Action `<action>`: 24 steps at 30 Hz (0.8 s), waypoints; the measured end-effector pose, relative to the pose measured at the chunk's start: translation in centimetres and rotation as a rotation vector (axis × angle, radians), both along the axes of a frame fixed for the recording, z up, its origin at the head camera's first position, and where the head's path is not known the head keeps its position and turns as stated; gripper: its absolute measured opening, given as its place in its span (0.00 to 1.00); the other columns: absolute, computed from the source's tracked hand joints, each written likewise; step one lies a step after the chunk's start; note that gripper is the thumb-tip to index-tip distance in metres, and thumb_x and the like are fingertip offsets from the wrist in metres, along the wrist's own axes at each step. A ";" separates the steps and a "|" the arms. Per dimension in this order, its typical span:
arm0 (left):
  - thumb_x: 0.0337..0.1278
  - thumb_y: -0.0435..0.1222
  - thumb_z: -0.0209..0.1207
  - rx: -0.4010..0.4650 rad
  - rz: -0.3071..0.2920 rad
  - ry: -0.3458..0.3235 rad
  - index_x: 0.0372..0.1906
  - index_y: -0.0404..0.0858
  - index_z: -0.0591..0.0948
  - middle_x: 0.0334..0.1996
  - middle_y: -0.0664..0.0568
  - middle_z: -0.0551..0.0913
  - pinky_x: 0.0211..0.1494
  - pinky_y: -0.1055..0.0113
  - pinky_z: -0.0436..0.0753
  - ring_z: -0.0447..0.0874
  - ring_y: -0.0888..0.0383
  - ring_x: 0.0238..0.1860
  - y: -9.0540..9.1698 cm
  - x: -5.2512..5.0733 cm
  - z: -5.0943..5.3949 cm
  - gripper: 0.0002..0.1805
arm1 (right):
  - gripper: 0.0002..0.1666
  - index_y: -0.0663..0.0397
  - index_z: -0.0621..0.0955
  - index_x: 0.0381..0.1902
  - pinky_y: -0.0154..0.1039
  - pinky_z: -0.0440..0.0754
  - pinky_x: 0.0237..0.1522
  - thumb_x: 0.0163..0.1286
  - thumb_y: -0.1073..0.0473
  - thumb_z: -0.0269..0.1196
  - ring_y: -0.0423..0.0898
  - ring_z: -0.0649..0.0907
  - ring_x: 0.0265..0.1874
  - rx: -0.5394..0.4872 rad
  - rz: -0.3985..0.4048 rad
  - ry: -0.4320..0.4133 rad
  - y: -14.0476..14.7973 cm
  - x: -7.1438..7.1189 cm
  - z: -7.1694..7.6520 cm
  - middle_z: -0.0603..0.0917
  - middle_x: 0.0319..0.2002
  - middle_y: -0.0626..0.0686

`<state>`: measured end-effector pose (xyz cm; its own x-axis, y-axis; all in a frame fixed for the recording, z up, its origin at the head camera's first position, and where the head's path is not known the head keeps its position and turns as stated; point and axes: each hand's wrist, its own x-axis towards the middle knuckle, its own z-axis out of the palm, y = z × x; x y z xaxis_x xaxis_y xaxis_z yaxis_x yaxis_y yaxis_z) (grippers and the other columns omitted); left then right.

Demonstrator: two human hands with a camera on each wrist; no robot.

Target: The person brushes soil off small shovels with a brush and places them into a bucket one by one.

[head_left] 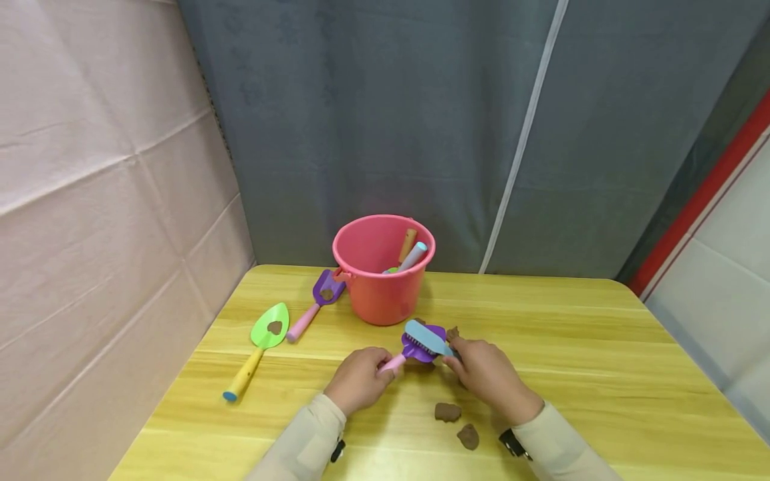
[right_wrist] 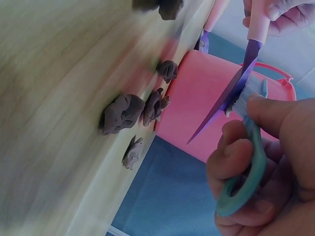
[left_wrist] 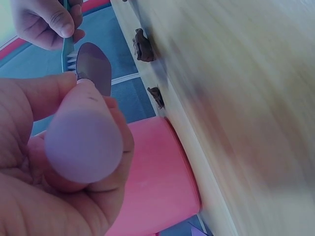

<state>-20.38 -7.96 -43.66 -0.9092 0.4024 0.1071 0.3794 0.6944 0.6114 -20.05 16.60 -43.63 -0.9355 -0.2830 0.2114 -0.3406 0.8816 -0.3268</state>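
My left hand [head_left: 361,379] grips the pink handle of a small purple shovel [head_left: 428,353], held above the table in front of the bucket. In my right hand [head_left: 490,375] is a light blue brush [head_left: 424,336], its bristles against the shovel's blade. The right wrist view shows the fingers curled round the brush's looped teal handle [right_wrist: 252,169], and the purple blade [right_wrist: 224,103] meeting the bristles. Brown lumps lie on the table under and beside the blade, two of them [head_left: 448,411] [head_left: 468,436] nearer the front.
Behind the hands stands a pink bucket [head_left: 385,294] with tool handles sticking out. To its left lie a purple shovel [head_left: 322,291] and a green trowel [head_left: 269,327] with a yellow handle, each with a brown piece on its blade. A grey curtain [head_left: 385,120] hangs behind the table.
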 end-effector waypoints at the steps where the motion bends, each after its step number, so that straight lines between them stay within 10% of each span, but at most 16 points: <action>1: 0.61 0.38 0.65 0.002 -0.001 0.002 0.41 0.39 0.85 0.31 0.57 0.80 0.36 0.62 0.75 0.74 0.60 0.30 0.0 0.0 0.0 0.07 | 0.10 0.52 0.78 0.33 0.35 0.66 0.20 0.68 0.55 0.67 0.40 0.68 0.17 0.002 -0.001 0.002 0.0 0.0 0.0 0.70 0.19 0.43; 24: 0.60 0.37 0.66 0.000 -0.001 0.023 0.40 0.39 0.85 0.31 0.58 0.81 0.39 0.60 0.76 0.75 0.60 0.31 -0.1 0.1 0.0 0.07 | 0.09 0.53 0.79 0.33 0.36 0.66 0.20 0.69 0.55 0.66 0.40 0.68 0.17 -0.005 -0.012 -0.006 0.4 0.0 0.4 0.69 0.18 0.44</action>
<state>-20.26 -8.04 -43.66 -0.9059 0.4036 0.1278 0.3942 0.6937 0.6028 -20.04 16.97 -43.26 -0.9401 -0.2709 0.2068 -0.3280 0.8839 -0.3335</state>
